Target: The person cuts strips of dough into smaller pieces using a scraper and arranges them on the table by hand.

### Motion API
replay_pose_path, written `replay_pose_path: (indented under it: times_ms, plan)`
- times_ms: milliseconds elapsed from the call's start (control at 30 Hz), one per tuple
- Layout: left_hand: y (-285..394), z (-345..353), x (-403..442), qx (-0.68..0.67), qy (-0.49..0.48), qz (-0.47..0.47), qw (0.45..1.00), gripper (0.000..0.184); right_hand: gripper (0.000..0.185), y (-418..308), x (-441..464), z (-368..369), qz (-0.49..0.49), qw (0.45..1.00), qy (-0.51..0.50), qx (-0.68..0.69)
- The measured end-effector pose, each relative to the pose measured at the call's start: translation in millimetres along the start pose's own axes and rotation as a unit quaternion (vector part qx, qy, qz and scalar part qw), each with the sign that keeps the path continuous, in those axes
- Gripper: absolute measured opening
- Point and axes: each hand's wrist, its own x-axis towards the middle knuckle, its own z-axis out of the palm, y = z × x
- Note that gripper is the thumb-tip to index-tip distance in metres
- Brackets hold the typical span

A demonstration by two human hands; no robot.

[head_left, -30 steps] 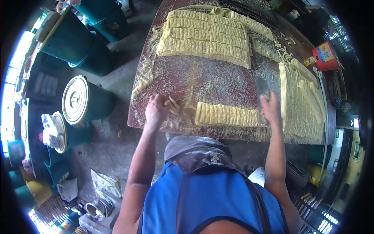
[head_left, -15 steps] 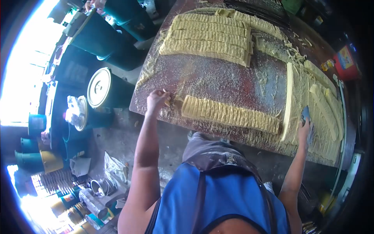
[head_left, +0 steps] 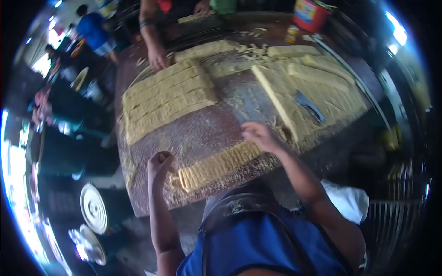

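A row of pale yellow dough-like strips (head_left: pixel 221 165) lies along the table's near edge, below both hands. My left hand (head_left: pixel 160 162) is closed just beyond the row's left end; anything inside its fingers is hidden. My right hand (head_left: pixel 260 135), a little blurred, hovers above the row's right part with its fingers apart and nothing visible in them. Farther right, a blue-grey curved cutting blade (head_left: pixel 309 106) rests on a large scored yellow slab (head_left: pixel 276 94), apart from my hand.
Several joined rows of cut yellow pieces (head_left: pixel 165 94) lie at the far left of the crumb-strewn table (head_left: pixel 198 129). Another person's hand (head_left: pixel 158 57) touches near their far edge. A red bucket (head_left: pixel 309 16) stands at the back right. Lidded drums (head_left: pixel 94 208) stand left.
The view has swung round. My right hand has let go of the blade, which now lies on the slab, and has moved left over the row. Another person's arms have come into view.
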Motion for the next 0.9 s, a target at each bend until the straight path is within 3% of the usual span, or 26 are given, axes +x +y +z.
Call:
replay_pose_path:
  times_ms: [33,100,133,200,267,333,400,467,500,567,633,667,700,733,767,800,833,867,900]
  plan:
    - [27.1,12.6,1.8,0.0,-0.021,0.013,1.0,0.025,0.042,-11.1,5.4,22.5,0.033,0.999,-0.028,0.023]
    - [79.2,50.4,9.3,0.109,-0.093,0.009,0.99,0.032,0.042,-37.0,18.3,56.1,0.104,0.983,-0.035,0.144]
    - [84.8,69.2,16.4,0.12,-0.127,0.023,0.984,0.033,0.042,-41.5,22.9,62.7,0.105,0.984,-0.028,0.142]
    - [96.7,104.8,24.8,0.132,-0.18,0.044,0.974,0.038,0.034,-44.7,31.1,67.7,0.209,0.881,0.026,0.423]
    - [98.9,127.4,30.3,0.131,-0.204,0.037,0.969,0.043,0.032,-30.8,38.4,61.9,0.234,0.885,0.037,0.401]
    - [85.2,144.2,35.4,0.123,-0.165,0.172,0.963,0.044,0.028,-9.1,43.6,48.2,0.248,0.897,0.033,0.364]
    - [88.4,142.6,33.1,0.095,-0.17,0.107,0.975,0.045,0.022,2.3,47.2,22.7,0.235,0.892,-0.002,0.387]
    - [83.2,136.1,32.6,0.118,-0.167,0.084,0.975,0.044,0.016,23.0,68.7,-8.6,0.202,0.938,-0.036,0.28]
    - [78.8,132.2,29.8,0.128,-0.159,0.089,0.975,0.044,0.024,22.5,83.7,-35.4,0.206,0.938,-0.025,0.277]
    - [87.0,123.6,12.3,0.138,-0.168,0.05,0.975,0.043,0.031,30.0,124.3,-96.0,0.082,0.909,0.083,0.401]
    - [83.9,120.5,-7.1,0.225,-0.122,0.015,0.967,0.045,0.062,-6.3,142.5,-149.8,0.157,0.893,0.182,0.381]
    - [45.9,115.2,-9.8,0.265,-0.088,0.097,0.955,0.047,0.081,-20.6,138.4,-157.6,0.165,0.926,0.208,0.269]
    - [27.9,107.2,-19.5,0.267,-0.081,0.085,0.956,0.047,0.086,-9.8,129.4,-169.7,0.11,0.965,0.179,0.159]
    - [14.7,98.2,-32.7,0.339,-0.005,0.108,0.935,0.05,0.082,-7.3,114.6,-165.9,0.064,0.976,0.204,0.036]
    - [4.3,89.7,-46.2,0.408,0.069,0.129,0.901,0.053,0.077,10.9,94.8,-170.5,0.019,0.986,0.151,-0.061]
    - [-3.0,82.8,-59.5,0.348,0.119,0.087,0.926,0.06,0.073,32.1,72.5,-169.7,-0.03,0.983,0.093,-0.157]
    - [-10.9,75.0,-74.8,0.287,0.171,0.045,0.941,0.068,0.067,37.2,44.8,-152.9,-0.027,0.99,0.083,-0.112]
    - [-37.8,65.4,-88.3,0.341,0.189,0.041,0.92,0.094,0.068,53.9,20.7,-148.0,-0.023,0.983,0.034,-0.18]
    - [-44.8,68.3,-97.2,0.348,0.196,0.034,0.916,0.094,0.071,58.8,0.4,-136.3,-0.085,0.961,0.009,-0.263]
